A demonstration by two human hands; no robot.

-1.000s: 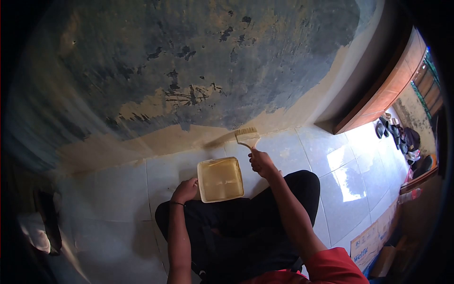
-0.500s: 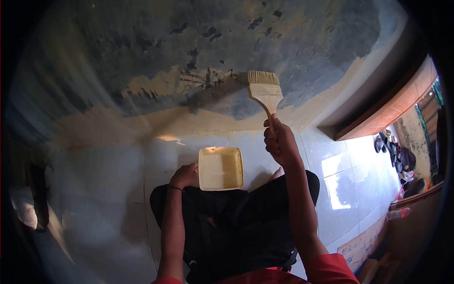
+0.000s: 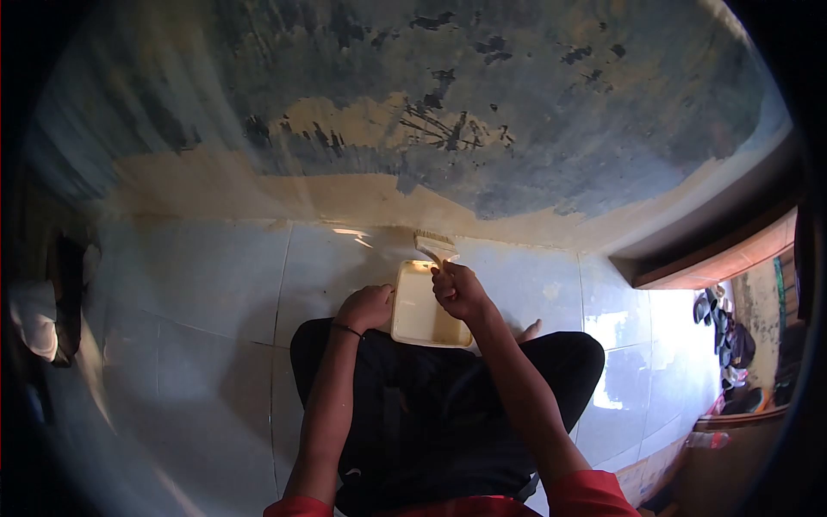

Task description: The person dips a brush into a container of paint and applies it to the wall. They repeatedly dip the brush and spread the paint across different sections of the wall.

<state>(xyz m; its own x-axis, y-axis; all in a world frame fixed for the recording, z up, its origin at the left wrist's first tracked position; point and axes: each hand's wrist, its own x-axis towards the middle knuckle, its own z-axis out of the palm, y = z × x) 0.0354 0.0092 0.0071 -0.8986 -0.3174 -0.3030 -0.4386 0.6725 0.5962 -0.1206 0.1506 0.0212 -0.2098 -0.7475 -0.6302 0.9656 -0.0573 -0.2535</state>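
Observation:
My right hand (image 3: 461, 291) is closed round the handle of a wide paintbrush (image 3: 437, 245), its bristles pointing up and away from me just past the far rim of a tub. The square cream tub (image 3: 412, 314) sits in front of my crossed legs, with pale paint-coloured insides. Against its left side, my left hand (image 3: 369, 308) grips the wall of the tub with curled fingers. Beyond the tub rises a wall (image 3: 345, 194), dark and patchy above, with a beige band along its base.
Glossy pale floor tiles (image 3: 198, 284) surround my legs (image 3: 560, 370). On the right stands a brown-edged ledge (image 3: 715, 258), and shoes (image 3: 711, 306) lie by the doorway. A plastic bottle (image 3: 706, 440) is at lower right. Something white (image 3: 34, 319) shows at far left.
My right hand has brought the paintbrush down from the wall to the far edge of the tub. My left hand stays at the tub's side. The view has shifted a little.

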